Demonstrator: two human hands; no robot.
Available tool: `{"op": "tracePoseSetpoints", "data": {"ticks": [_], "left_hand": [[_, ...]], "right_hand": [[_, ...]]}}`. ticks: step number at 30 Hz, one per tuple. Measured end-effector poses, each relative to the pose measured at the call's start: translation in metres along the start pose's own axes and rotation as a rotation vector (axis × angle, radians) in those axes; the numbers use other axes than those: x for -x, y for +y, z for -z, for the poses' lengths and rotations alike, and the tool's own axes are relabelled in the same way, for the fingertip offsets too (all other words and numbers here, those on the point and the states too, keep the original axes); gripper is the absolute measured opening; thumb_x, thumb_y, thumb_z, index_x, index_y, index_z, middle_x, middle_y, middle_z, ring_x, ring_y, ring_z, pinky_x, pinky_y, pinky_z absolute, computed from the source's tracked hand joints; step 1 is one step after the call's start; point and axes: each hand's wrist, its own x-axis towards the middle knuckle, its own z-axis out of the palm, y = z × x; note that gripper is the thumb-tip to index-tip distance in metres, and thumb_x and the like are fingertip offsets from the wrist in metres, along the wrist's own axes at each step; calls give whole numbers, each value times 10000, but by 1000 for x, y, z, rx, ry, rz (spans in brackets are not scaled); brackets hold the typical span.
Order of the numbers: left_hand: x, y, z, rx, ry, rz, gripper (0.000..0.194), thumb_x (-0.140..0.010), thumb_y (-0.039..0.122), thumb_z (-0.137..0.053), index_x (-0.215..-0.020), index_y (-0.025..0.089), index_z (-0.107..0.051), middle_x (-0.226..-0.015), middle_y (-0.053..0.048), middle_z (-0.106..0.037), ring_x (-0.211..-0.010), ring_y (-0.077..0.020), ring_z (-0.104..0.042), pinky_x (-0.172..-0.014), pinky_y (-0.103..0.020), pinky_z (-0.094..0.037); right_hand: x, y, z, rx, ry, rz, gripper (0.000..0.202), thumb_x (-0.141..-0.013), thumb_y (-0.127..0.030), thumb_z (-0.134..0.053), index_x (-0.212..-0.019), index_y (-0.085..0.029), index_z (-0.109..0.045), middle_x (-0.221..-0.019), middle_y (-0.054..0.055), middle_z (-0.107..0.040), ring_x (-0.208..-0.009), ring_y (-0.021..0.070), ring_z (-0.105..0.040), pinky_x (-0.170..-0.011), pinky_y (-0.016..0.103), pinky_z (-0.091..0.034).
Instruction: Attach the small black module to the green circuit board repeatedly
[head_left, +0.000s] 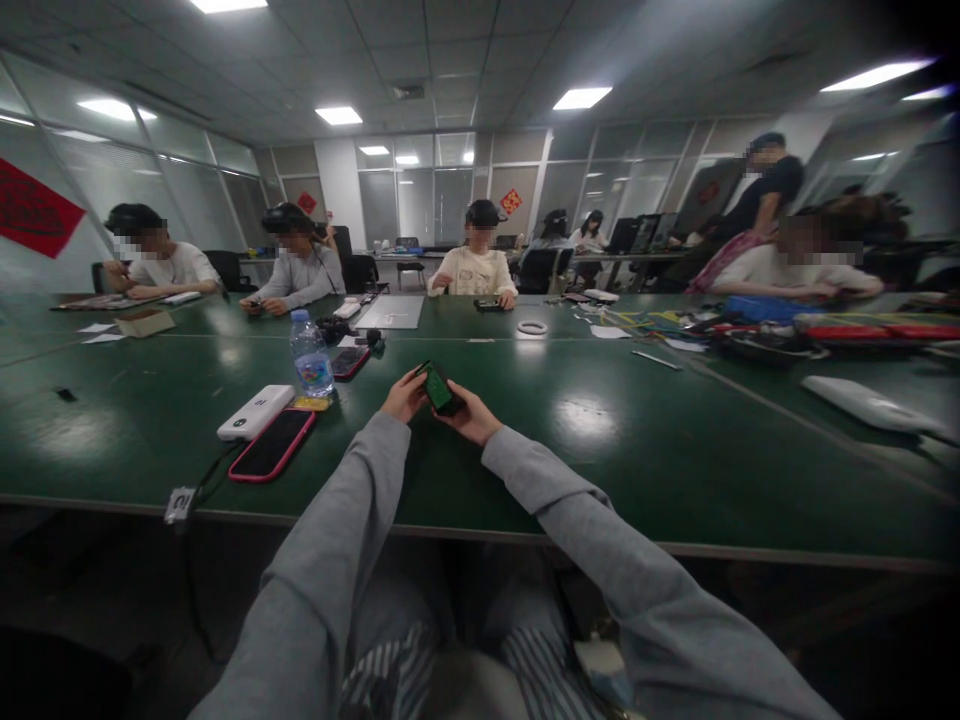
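Between my hands, just above the green table (510, 490), is a small dark device with a green face (436, 388). My left hand (405, 396) grips its left side, fingers closed on the edge. On the right side, my right hand (472, 414) is wrapped round the dark edge. The green face is tilted up toward me. Its fine details are too small to make out.
Left of my hands are a water bottle (310, 355), a white power bank (256, 412) with a cable and a pink-framed phone (273, 444). A white tape roll (532, 327) lies farther back. Several people sit across the table; cables and a blue item (772, 308) are at right.
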Motion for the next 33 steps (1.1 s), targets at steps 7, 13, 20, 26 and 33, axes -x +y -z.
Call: {"op": "tracePoseSetpoints", "data": {"ticks": [7,13,20,26,33], "left_hand": [[2,-7,-7,7,-44,249,384,-792,479,-568,-1026,175,-547,-825,-61,-626,-681,-156,-620,-668,-317,-503],[7,-9,-20,47,-84,236,508,-834,578,-412,-1102,173,-562,-867,-86,-641,-759,-175,-624,-699,-299,-502],[3,-14,-14,20,8,185,557,-819,607,-409,-1102,160,-585,-885,-106,-668,-825,-195,-639,-688,-296,-518],[-1,-12,-5,57,100,145,588,-828,618,-367,-1127,146,-551,-895,-113,-677,-773,-192,-655,-652,-301,-521],[3,-7,-6,138,19,140,588,-851,607,-298,-1148,151,-518,-982,-134,-670,-850,-208,-657,-680,-322,-525]], "right_hand": [[-17,10,13,518,306,468,513,-799,-458,-562,-1234,-250,-386,-1093,38,-543,-922,146,-548,-784,294,-494],[-11,13,4,972,305,654,462,-821,-387,-530,-1232,-211,-416,-1122,64,-524,-995,172,-514,-923,350,-416],[-4,16,-4,1201,304,799,438,-852,-354,-494,-1255,-198,-423,-1150,84,-497,-1036,189,-487,-944,358,-402],[2,3,-4,1249,510,930,506,-895,-399,-427,-1340,-182,-322,-1245,115,-428,-1137,205,-433,-974,371,-387],[-4,-5,23,1372,600,833,547,-825,-378,-537,-1283,-144,-352,-1214,128,-456,-1093,234,-464,-922,384,-413]]}}
